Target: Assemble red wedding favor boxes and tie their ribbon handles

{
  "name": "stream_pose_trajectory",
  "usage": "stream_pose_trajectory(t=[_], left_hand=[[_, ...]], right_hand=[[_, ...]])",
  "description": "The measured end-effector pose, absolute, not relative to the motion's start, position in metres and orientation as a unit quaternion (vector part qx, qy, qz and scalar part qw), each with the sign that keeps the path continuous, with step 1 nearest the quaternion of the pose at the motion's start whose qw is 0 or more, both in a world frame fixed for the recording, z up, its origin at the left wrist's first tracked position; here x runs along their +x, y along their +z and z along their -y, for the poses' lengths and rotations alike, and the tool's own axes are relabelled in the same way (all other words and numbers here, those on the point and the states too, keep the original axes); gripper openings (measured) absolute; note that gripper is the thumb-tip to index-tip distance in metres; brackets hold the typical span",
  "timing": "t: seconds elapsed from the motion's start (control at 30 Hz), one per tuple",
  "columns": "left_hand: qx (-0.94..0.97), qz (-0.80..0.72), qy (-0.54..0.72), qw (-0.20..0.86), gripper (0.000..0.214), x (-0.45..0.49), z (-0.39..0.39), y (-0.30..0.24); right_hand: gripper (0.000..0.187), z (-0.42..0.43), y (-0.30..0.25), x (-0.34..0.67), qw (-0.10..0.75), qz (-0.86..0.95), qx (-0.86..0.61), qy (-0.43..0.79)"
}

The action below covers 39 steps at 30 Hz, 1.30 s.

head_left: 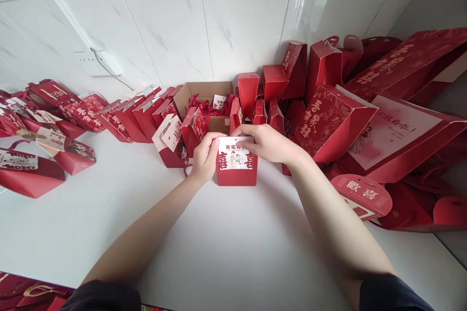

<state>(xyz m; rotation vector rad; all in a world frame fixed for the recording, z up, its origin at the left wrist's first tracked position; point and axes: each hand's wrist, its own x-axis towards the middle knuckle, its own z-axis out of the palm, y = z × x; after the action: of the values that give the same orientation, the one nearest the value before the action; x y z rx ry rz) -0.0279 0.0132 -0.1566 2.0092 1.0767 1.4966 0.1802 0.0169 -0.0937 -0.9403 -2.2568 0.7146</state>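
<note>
A small red gift box (237,178) stands upright on the white table (233,243), directly in front of me. Its front bears a white card (233,161) printed with a cartoon couple and red characters. My left hand (206,155) is closed on the box's left upper edge, thumb on the front. Along the top and right upper edge, my right hand (262,142) grips the box with its fingers bent over the rim. Those fingers cover part of the card's printing, and the far side of the box is hidden.
Behind the box, a cardboard carton (186,93) holds dark red ribbons and a tag. Rows of red gift boxes (126,119) stand at left. Larger red boxes (321,121) are piled at right against the tiled wall (160,24), which has a socket (98,64) with a cable.
</note>
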Motion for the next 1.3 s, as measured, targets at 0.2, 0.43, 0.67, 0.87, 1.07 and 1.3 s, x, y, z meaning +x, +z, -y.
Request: stream_pose_trajectory(t=[0.2,0.43,0.67,0.87,1.07,1.3], left_hand=[[0.713,-0.400,0.555,0.153,0.024,-0.023,-0.022,-0.154],[0.716,-0.368,0.557,0.201,0.028,-0.027,-0.022,-0.170],[0.715,-0.352,0.573,0.194,0.028,-0.025,-0.025,-0.170],[0.720,-0.351,0.570,0.184,0.028,-0.024,-0.021,-0.167],[0.656,-0.393,0.581,0.278,0.029,-0.019,-0.017,-0.172],[0.611,-0.417,0.594,0.317,0.029,-0.021,-0.019,-0.170]], right_hand=[[0.023,-0.024,-0.102,0.183,0.312,0.821,-0.375,0.296],[0.018,-0.023,-0.103,0.183,0.292,0.823,-0.375,0.311],[0.029,-0.027,-0.102,0.182,0.315,0.807,-0.397,0.304],[0.029,-0.028,-0.101,0.180,0.301,0.812,-0.405,0.293],[0.025,-0.025,-0.101,0.176,0.301,0.817,-0.413,0.268],[0.019,-0.019,-0.101,0.170,0.324,0.804,-0.388,0.313]])
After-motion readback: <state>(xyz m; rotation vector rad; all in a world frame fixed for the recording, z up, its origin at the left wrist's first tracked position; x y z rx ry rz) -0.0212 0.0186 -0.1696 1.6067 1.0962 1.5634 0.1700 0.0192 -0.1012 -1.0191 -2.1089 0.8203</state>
